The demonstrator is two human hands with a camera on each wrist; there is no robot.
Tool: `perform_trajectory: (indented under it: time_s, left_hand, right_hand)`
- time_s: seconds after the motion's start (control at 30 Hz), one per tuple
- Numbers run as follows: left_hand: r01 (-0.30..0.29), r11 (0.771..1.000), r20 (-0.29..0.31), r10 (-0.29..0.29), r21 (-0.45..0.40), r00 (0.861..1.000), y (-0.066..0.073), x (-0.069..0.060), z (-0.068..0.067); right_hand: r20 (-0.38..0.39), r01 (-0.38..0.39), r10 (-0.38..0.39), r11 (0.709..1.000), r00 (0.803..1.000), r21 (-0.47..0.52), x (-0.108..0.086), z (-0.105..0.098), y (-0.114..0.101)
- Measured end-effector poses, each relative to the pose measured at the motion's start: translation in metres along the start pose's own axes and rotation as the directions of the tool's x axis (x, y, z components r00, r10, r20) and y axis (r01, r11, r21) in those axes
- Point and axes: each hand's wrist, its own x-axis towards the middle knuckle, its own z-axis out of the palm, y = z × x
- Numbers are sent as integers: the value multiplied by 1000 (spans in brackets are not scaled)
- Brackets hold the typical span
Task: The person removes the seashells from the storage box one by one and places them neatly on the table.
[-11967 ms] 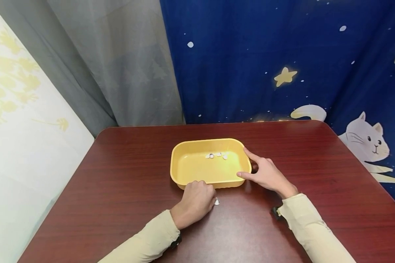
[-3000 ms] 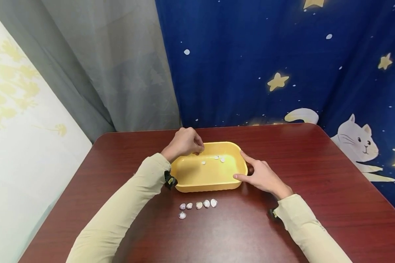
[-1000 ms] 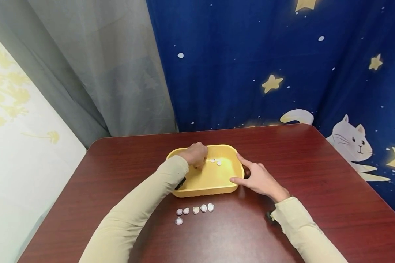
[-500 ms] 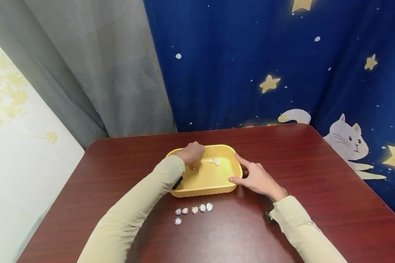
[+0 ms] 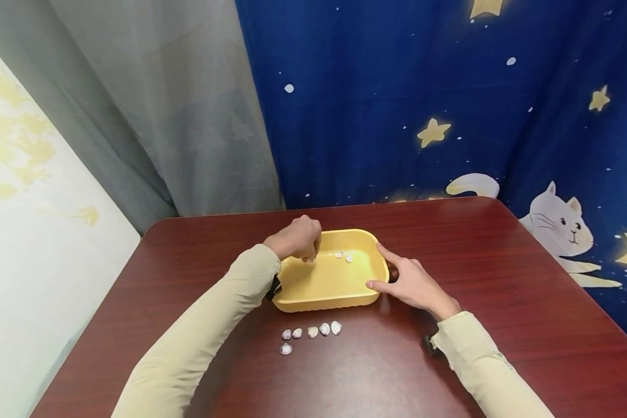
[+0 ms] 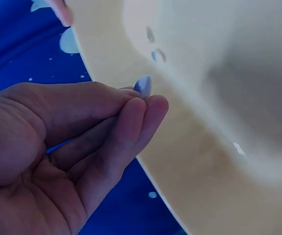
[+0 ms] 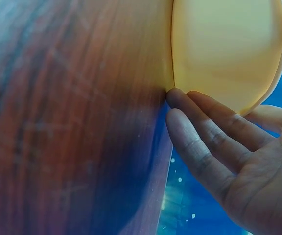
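Observation:
My left hand (image 5: 296, 238) is above the left part of a yellow plastic tub (image 5: 326, 303). In the left wrist view its thumb and fingertips pinch a small whitish seashell (image 6: 144, 86). Two pale shells (image 5: 349, 258) lie inside the tub toward the back. My right hand (image 5: 418, 285) holds the tub's right end, thumb over the front rim and index finger along the side. From the right wrist view, its other fingers (image 7: 199, 159) rest fairly straight against the outer wall. Nearer me, several shells (image 5: 325, 329) form a row on the table, with a single shell (image 5: 285, 349) below the row's left end.
The tub stands on a dark red wooden table (image 5: 386, 371) with rounded far corners. A grey curtain (image 5: 209, 116) and a blue starry curtain (image 5: 371, 116) hang behind it. A white patterned surface (image 5: 42, 232) rises at the left.
My left hand went down into the tub, took a shell and has now lifted slightly. Over twelve seconds, shells have come to lie in front of the tub. The right hand stays on the tub.

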Motion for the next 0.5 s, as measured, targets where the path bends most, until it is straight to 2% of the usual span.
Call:
perform_trajectory:
  time_s: [0.13, 0.33, 0.5]
  left_hand:
    - [-29, 999, -15, 28, -32, 999, 2, -10, -5]
    - [-93, 995, -58, 91, -33, 994, 2, -28, -12]
    - [-105, 993, -101, 99, -61, 990, -3, -43, -13]
  right_hand:
    - [-2, -3, 3, 1000, 1000, 4, -1, 0, -1]
    - [-2, -9, 9, 1000, 1000, 1, -2, 0, -2]
    - [-2, -9, 9, 1000, 1000, -7, -1, 0, -3]
